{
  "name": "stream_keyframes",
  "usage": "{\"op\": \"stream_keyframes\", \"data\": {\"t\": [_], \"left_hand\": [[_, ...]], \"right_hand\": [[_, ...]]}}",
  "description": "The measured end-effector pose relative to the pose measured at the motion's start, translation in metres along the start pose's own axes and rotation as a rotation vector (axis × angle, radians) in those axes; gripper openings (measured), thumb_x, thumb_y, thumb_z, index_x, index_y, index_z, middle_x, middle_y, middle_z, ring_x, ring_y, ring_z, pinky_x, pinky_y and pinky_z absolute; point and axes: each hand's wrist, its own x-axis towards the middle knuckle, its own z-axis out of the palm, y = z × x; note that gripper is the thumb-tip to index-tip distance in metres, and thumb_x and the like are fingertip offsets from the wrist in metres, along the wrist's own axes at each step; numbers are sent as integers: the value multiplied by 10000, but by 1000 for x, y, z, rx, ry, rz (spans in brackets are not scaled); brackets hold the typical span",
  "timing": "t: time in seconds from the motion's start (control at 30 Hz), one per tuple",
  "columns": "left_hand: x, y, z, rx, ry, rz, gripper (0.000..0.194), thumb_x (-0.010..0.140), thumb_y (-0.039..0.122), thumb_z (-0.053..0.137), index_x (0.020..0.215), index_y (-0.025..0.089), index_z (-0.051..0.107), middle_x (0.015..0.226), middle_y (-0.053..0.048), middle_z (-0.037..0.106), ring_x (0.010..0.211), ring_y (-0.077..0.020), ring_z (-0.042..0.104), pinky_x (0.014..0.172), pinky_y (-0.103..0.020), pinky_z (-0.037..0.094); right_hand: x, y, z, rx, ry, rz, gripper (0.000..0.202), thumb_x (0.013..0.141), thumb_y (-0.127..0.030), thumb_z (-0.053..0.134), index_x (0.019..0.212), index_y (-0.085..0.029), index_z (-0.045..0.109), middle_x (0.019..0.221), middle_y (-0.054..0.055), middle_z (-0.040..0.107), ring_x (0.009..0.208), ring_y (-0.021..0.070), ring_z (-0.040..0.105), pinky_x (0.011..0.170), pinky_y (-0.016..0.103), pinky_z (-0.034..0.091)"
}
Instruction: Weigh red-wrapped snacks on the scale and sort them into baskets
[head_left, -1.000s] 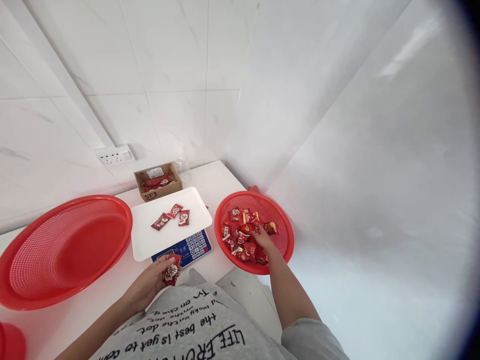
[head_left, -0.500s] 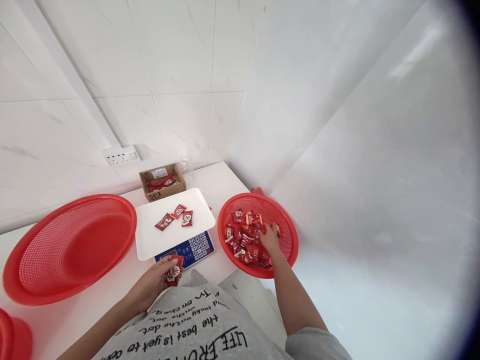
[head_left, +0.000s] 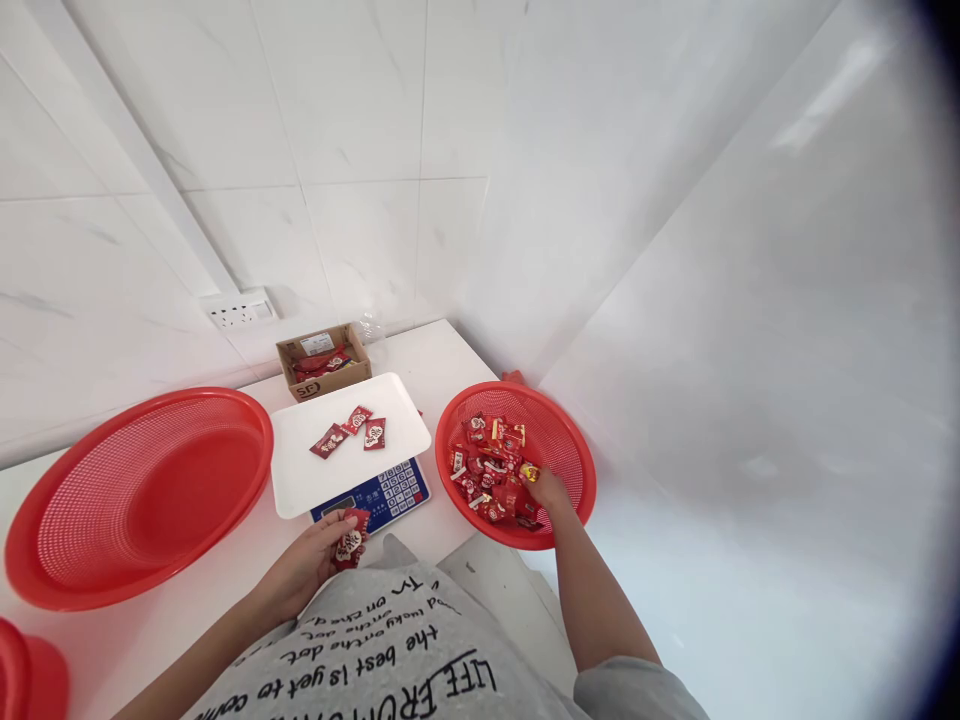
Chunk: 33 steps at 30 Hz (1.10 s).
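Observation:
My left hand [head_left: 319,550] is closed on a red snack packet [head_left: 350,545] with white lettering, held just in front of the scale. My right hand [head_left: 551,489] reaches into the right red basket [head_left: 574,450]. Its fingers are curled at a small red-and-yellow packet [head_left: 530,471], among a heap of red packets [head_left: 480,480]; the fingertips are partly hidden. Three red packets [head_left: 358,420] lie on the white tray [head_left: 300,485] of the scale. The blue scale keypad [head_left: 397,492] shows below the tray.
On the left stands another red basket [head_left: 172,500], large and tilted in view. A small cardboard box [head_left: 337,383] with red packets sits behind the tray, near the wall socket [head_left: 240,310]. Part of a red container [head_left: 37,675] shows at the lower left. A wall rises on the right.
My right hand has drawn slightly toward me within the basket, and its fingers have closed in at a red-and-yellow packet. My left hand stays in place with its packet.

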Motion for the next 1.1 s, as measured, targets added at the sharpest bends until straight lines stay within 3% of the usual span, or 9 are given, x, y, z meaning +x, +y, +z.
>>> {"op": "stream_keyframes", "data": {"t": [0.13,0.27,0.43,0.67,1.1], "left_hand": [[1,0,1,11,-24,-9,295,695,327,728,924,181,611,757,-30,653,671,-176,633,609,-269,495],[-1,0,2,7,-20,-14,288,705,331,720,924,181,610,757,-37,656,680,-188,635,615,-281,495],[-4,0,5,6,-4,-22,262,703,332,718,894,189,609,773,-32,659,682,-179,630,613,-269,485],[-7,0,9,-15,-2,-30,239,715,313,716,873,189,587,737,-6,631,631,-140,597,591,-243,475],[-6,-8,5,-55,-2,-28,233,711,292,716,852,180,569,716,-9,636,597,-120,581,566,-221,446]], "right_hand": [[2,2,2,7,16,-4,577,730,-414,626,1210,-108,534,1172,228,613,1023,332,621,766,379,493],[3,3,0,32,27,-41,492,715,-385,638,1113,-99,594,1083,199,658,998,320,630,764,357,486],[3,3,1,59,67,-41,492,732,-381,611,1134,-100,586,1200,225,595,1021,306,623,776,345,478],[5,-2,3,92,42,-66,473,776,-330,579,1203,-137,518,1061,128,689,944,260,657,733,303,477],[3,-1,3,62,10,-77,470,819,-291,513,1247,-98,493,1081,182,674,992,295,640,759,330,460]]}}
